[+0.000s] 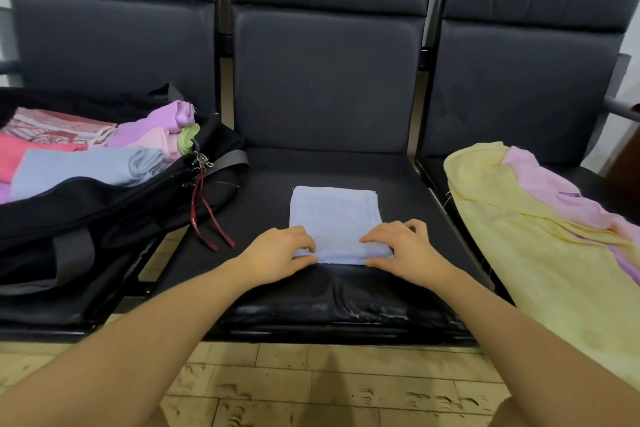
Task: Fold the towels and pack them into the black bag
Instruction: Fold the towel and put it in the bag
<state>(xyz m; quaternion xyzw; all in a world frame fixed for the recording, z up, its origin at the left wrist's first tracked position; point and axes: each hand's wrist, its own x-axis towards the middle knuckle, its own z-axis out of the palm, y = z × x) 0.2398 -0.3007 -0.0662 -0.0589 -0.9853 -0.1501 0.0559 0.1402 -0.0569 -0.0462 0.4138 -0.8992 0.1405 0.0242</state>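
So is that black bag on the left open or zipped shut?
Open: the black bag gapes, showing folded towels inside.

Black padded bench seats (408, 180), open black bag (114, 204) at left, folded pale blue towel (334, 218) centre, yellow towel (512, 229) and pink towel (554, 191) heaped at right

A row of three joined black padded seats (325, 80) fills the view, their leather-like backrests stitched into panels and their dark cushions creased and glossy along the front edge. Metal armrests (620, 104) show at the far left and far right, with a pale wall (632, 55) behind. Below lies a worn floor (332, 388) of yellowish wood-look planks, scuffed with dark marks.
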